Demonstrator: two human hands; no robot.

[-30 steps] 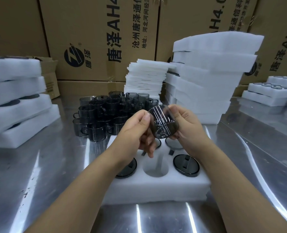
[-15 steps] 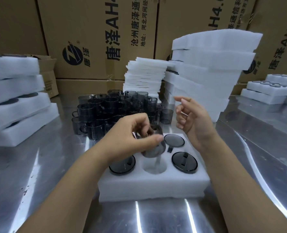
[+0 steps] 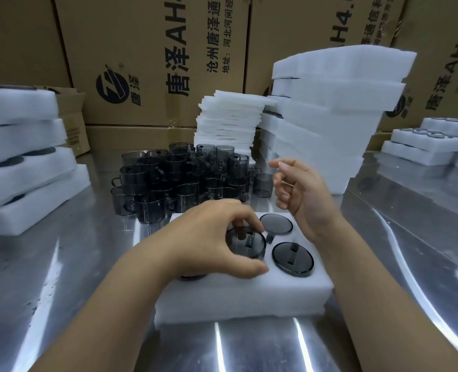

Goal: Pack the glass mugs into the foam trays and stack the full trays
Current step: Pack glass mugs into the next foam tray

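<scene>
Shiny metal counter [image 3: 61, 277] holds your white foam tray [image 3: 249, 296]. Behind it sits a bunch of dark glass mugs [image 3: 179, 181]. Your left hand [image 3: 211, 237] has a closed grip on one mug [image 3: 246, 244], upside down in the tray's middle hole. Your right hand [image 3: 303, 194] floats above, open and empty.
</scene>
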